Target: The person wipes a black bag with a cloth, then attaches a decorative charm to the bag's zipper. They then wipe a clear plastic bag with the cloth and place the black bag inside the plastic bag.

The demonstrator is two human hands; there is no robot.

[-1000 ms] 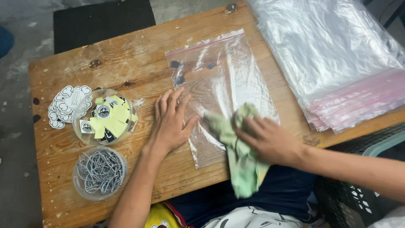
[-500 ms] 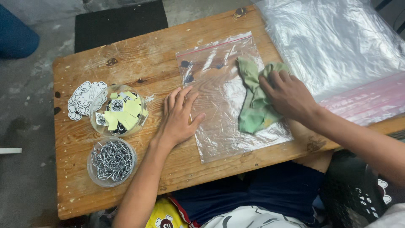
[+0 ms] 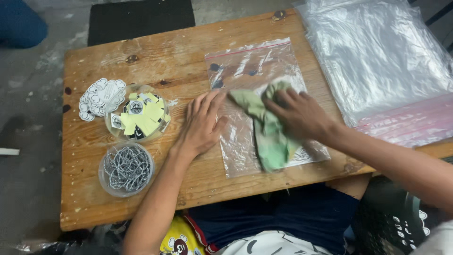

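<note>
Pressing a green cloth (image 3: 266, 130) onto a clear plastic bag (image 3: 264, 101) at the middle of the wooden table (image 3: 198, 42), the right hand (image 3: 299, 113) keeps its fingers curled over the cloth; the left hand (image 3: 203, 125) lies flat, fingers spread, on the bag's left edge.

Both forearms are bare, with no sleeves, rings or watch showing on the left hand (image 3: 200, 125) or the right hand (image 3: 299, 113). Below the table edge, dark blue shorts (image 3: 283, 217) and what may be a white patterned shirt (image 3: 273, 243) appear.
</note>
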